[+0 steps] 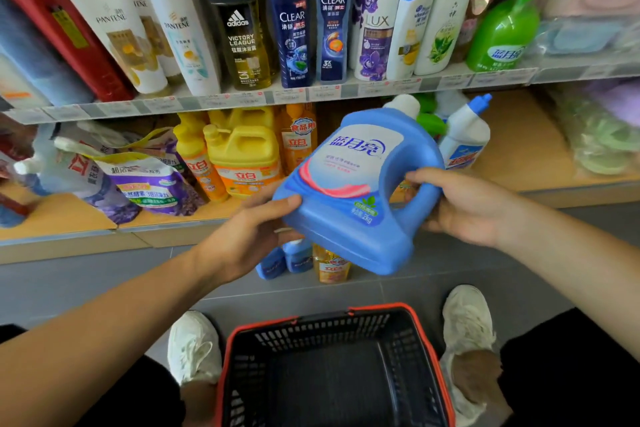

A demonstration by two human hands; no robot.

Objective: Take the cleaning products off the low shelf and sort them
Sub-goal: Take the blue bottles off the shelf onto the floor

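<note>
A big blue detergent jug (349,184) with a white cap hangs tilted in the air in front of the low shelf (526,156). My right hand (460,204) grips its handle. My left hand (249,236) holds its lower left corner, thumb on the front. On the low shelf stand yellow dish-soap jugs (242,152), an orange bottle (299,139), purple refill pouches (149,180) and a white toilet-cleaner bottle (465,135). On the floor under the jug stand two small blue bottles (284,260) and an orange bottle (330,265).
A black shopping basket with a red rim (429,340) sits on the grey floor between my white shoes, with nothing in it. The upper shelf (242,100) carries shampoo and body-wash bottles. Packs of cloths fill the right side of both shelves.
</note>
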